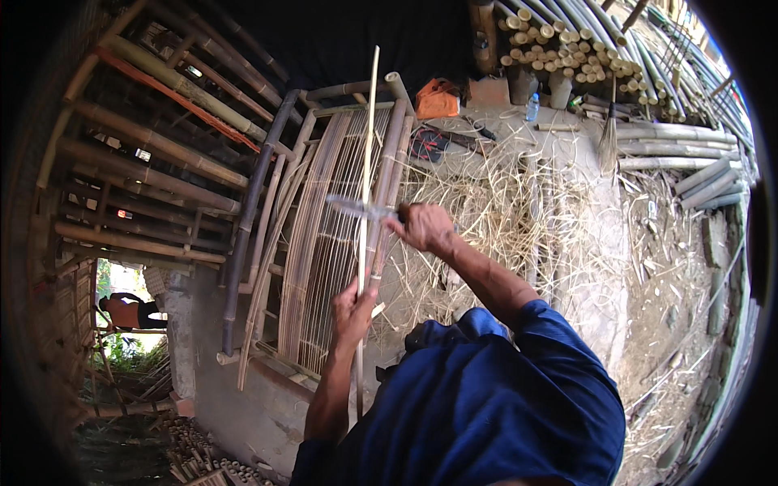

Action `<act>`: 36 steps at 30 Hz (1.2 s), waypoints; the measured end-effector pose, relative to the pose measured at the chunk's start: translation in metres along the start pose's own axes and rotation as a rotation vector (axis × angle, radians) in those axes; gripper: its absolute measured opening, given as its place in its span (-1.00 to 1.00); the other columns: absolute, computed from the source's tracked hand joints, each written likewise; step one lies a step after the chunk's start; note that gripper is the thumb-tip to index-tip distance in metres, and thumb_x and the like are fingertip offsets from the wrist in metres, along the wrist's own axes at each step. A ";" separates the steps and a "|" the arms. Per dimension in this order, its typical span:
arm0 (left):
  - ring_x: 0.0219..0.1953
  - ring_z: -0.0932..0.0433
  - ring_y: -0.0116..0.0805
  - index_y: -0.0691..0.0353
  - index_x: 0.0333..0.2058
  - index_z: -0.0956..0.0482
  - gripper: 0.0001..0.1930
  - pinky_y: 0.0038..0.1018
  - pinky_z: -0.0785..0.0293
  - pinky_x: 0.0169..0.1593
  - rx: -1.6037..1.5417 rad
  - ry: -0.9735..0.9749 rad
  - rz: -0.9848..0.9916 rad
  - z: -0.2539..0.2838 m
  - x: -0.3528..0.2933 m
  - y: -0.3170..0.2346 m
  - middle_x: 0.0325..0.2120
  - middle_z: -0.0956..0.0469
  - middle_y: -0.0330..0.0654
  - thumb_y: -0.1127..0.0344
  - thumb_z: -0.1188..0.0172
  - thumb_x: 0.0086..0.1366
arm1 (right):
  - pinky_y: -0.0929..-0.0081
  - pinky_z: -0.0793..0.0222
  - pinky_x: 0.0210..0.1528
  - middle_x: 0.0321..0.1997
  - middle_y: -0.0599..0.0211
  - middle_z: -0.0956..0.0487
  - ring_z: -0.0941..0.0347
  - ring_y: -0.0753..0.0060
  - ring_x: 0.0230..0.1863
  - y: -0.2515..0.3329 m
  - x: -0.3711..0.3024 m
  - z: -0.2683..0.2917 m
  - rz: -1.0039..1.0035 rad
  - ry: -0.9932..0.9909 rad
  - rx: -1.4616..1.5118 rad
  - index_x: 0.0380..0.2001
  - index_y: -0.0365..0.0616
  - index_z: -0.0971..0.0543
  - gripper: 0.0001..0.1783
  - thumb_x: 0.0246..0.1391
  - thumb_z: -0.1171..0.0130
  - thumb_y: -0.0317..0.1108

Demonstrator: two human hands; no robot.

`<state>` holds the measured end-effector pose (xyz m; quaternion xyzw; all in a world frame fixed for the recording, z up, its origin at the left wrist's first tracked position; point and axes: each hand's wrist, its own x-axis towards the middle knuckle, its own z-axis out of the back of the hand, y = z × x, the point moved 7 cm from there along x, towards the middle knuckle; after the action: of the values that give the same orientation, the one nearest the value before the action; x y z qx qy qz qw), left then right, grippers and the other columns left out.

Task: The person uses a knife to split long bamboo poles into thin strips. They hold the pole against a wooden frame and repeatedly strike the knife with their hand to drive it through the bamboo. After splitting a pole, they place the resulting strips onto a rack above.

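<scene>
My left hand point(353, 313) is closed around a long, thin bamboo strip point(369, 138), which runs upright through the view from beside my body to the far end of the bench. In my right hand point(426, 226) is a knife point(350, 207), its handle gripped in my closed fingers. The blade points left and crosses the strip above my left hand; it looks slightly blurred. Beneath both hands lies a bamboo bench point(392, 158) with a slatted top of narrow bamboo strips point(324, 235).
Pale shavings point(502, 202) litter the ground to the right. Bamboo poles point(567, 49) are stacked at the far right, near a water bottle point(532, 107), an orange bag point(438, 99) and a broom point(609, 138). A bamboo frame point(154, 146) stands left; another person point(130, 312) is beyond it.
</scene>
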<state>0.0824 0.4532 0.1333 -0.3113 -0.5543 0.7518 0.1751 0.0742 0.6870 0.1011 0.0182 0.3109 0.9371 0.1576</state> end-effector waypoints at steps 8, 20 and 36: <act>-0.58 -0.27 -0.70 0.31 0.19 -0.46 -0.52 -0.63 -0.24 -0.51 0.364 0.050 0.098 0.050 -0.154 0.006 -0.63 -0.32 -0.42 0.30 -0.21 0.32 | 0.12 -0.55 -0.27 -0.37 -0.07 -0.66 -0.65 0.02 -0.30 -0.116 0.093 0.172 -0.347 -0.401 -0.138 -0.38 -0.11 -0.68 -0.12 0.20 0.28 0.49; -0.68 -0.42 -0.55 0.41 0.17 -0.43 -0.56 -0.56 -0.35 -0.56 0.095 0.066 0.224 0.037 -0.140 0.079 -0.68 -0.46 -0.27 0.21 -0.03 0.46 | -0.09 -0.44 0.01 -0.19 -0.35 -0.61 -0.55 -0.33 -0.02 -0.168 0.056 0.192 -0.398 -0.414 0.177 -0.16 -0.29 -0.66 0.11 0.12 0.43 0.61; -0.79 -0.15 -0.72 0.32 0.37 -0.11 -0.26 -0.68 -0.12 -0.73 -0.137 -0.168 0.034 0.039 -0.004 0.023 -0.71 -0.24 -0.47 0.12 -0.24 0.37 | 0.06 -0.50 -0.33 -0.49 -0.04 -0.60 -0.59 -0.10 -0.41 0.083 -0.087 -0.076 0.329 0.038 0.199 -0.28 -0.21 -0.57 -0.14 0.21 0.26 0.47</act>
<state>0.0613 0.4156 0.1201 -0.2677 -0.6118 0.7384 0.0936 0.1232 0.5539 0.0943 0.0667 0.3976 0.9151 -0.0060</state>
